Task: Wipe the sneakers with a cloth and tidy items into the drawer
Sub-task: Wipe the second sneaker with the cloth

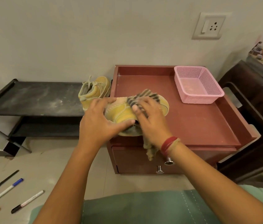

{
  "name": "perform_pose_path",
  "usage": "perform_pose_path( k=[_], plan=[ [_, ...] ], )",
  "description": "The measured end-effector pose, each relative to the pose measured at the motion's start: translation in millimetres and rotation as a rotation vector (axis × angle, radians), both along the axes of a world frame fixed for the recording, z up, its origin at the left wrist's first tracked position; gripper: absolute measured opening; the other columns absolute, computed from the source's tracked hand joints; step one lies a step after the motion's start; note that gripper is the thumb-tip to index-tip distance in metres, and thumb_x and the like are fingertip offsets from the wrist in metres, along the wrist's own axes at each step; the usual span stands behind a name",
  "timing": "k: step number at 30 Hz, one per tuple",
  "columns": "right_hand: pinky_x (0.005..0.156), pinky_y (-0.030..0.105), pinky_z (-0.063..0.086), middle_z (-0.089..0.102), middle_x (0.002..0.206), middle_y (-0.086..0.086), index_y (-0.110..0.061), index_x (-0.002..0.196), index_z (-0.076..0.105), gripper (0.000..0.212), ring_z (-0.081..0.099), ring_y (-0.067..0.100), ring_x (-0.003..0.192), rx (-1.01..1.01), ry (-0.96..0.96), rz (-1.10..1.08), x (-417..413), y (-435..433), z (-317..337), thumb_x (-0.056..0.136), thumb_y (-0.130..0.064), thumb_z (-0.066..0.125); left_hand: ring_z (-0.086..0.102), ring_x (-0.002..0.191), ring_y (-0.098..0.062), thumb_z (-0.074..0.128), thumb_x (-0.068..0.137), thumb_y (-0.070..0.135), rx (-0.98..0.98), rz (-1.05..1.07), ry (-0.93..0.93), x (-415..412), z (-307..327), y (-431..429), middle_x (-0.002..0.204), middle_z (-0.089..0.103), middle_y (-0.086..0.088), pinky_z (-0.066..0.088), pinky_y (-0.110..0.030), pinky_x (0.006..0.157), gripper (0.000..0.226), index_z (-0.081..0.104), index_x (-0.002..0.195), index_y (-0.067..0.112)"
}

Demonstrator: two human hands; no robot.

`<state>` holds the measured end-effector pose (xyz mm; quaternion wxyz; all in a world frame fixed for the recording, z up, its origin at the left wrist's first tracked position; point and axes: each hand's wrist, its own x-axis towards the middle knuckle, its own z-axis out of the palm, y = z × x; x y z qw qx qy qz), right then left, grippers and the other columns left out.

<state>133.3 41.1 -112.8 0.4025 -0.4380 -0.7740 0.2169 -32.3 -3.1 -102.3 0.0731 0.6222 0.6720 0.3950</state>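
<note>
The left hand (98,117) grips a yellow sneaker (121,113) around its heel part, thumb on one side and fingers on the other. The sneaker lies on the red table (200,123). The right hand (150,120), fingers spread and quite flat, presses a striped cloth (143,94) on the sneaker's top; one end of the cloth hangs under the wrist, in front of the drawer (135,159). A second sneaker (95,89) stands beyond the left hand on a black shoe rack (35,97). A pink basket (197,99) sits beyond the right hand.

Red and tan threads (169,143) round right wrist; green stitched garment (143,207)
</note>
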Motion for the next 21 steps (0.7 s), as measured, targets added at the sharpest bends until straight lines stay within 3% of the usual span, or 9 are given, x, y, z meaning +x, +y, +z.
perform_pose_path(
  k=[3, 6, 9, 11, 13, 16, 19, 21],
  plan=[
    [0.114, 0.048, 0.024, 0.047, 0.139, -0.010, -0.025, 0.130, 0.053, 0.043, 0.031, 0.009, 0.137, -0.022, -0.052, 0.180, 0.4, -10.5, -8.5, 0.096, -0.046, 0.037, 0.050, 0.097, -0.001, 0.061, 0.051, 0.077, -0.009, -0.008, -0.047, -0.6, -0.1, -2.3, 0.117, 0.055, 0.010, 0.050, -0.030, 0.078, 0.086, 0.060, 0.120, 0.027],
    [0.117, 0.045, 0.018, 0.032, 0.150, -0.007, -0.022, 0.140, 0.042, 0.045, 0.019, 0.010, 0.142, -0.239, 0.025, -0.040, 23.9, 17.8, -14.4, 0.099, -0.041, 0.039, 0.047, 0.102, -0.001, 0.061, 0.043, 0.083, -0.055, 0.030, -0.101, -1.5, 1.8, -2.4, 0.117, 0.050, 0.016, 0.045, -0.027, 0.082, 0.095, 0.061, 0.122, 0.030],
    [0.105, 0.036, 0.038, 0.052, 0.135, 0.006, -0.020, 0.127, 0.053, 0.036, 0.046, 0.021, 0.128, -0.496, 0.332, -0.194, 47.3, 35.5, -5.1, 0.100, -0.037, 0.037, 0.046, 0.105, 0.000, 0.061, 0.041, 0.083, -0.090, 0.076, -0.180, 0.4, 4.6, -0.5, 0.115, 0.047, 0.021, 0.045, -0.028, 0.087, 0.092, 0.061, 0.121, 0.036],
    [0.099, 0.037, 0.046, 0.062, 0.119, 0.005, -0.018, 0.116, 0.060, 0.039, 0.057, 0.020, 0.114, -0.522, 0.480, -0.194, 45.7, 30.9, -2.1, 0.098, -0.044, 0.038, 0.047, 0.105, 0.000, 0.062, 0.043, 0.082, -0.093, 0.096, -0.219, 0.2, 4.9, 0.6, 0.114, 0.048, 0.023, 0.046, -0.031, 0.090, 0.088, 0.061, 0.120, 0.039],
    [0.108, 0.039, 0.039, 0.056, 0.132, 0.000, -0.020, 0.131, 0.053, 0.057, 0.049, 0.016, 0.125, -0.469, 0.404, -0.022, 31.9, 10.6, -7.0, 0.091, -0.059, 0.039, 0.049, 0.105, -0.001, 0.062, 0.045, 0.082, -0.102, 0.110, -0.241, -0.4, 4.4, 2.3, 0.112, 0.049, 0.024, 0.048, -0.036, 0.093, 0.084, 0.061, 0.119, 0.041],
    [0.116, 0.028, 0.021, 0.035, 0.145, -0.020, -0.040, 0.136, 0.039, 0.041, 0.022, 0.003, 0.141, -0.279, 0.162, 0.226, 21.0, -10.9, -19.3, 0.095, -0.045, 0.039, 0.050, 0.108, -0.001, 0.063, 0.046, 0.081, -0.114, 0.087, -0.259, -3.9, 3.5, 6.3, 0.110, 0.051, 0.025, 0.049, -0.041, 0.096, 0.078, 0.061, 0.115, 0.046],
    [0.118, 0.038, 0.015, 0.032, 0.147, -0.015, -0.033, 0.142, 0.033, 0.045, 0.019, 0.005, 0.142, -0.270, 0.041, 0.055, 39.2, 14.4, -19.1, 0.098, -0.040, 0.038, 0.052, 0.110, -0.003, 0.065, 0.048, 0.080, -0.121, 0.057, -0.275, -6.7, 1.7, 8.0, 0.114, 0.055, 0.023, 0.049, -0.042, 0.097, 0.075, 0.062, 0.115, 0.046],
    [0.119, 0.042, 0.008, 0.030, 0.148, -0.012, -0.039, 0.140, 0.030, 0.042, 0.016, 0.010, 0.144, -0.306, -0.016, -0.019, 40.9, 19.0, -17.0, 0.099, -0.039, 0.037, 0.054, 0.112, -0.005, 0.064, 0.051, 0.080, -0.109, 0.060, -0.279, -6.6, 0.5, 8.5, 0.121, 0.059, 0.017, 0.049, -0.043, 0.096, 0.075, 0.062, 0.116, 0.045]
  ],
)
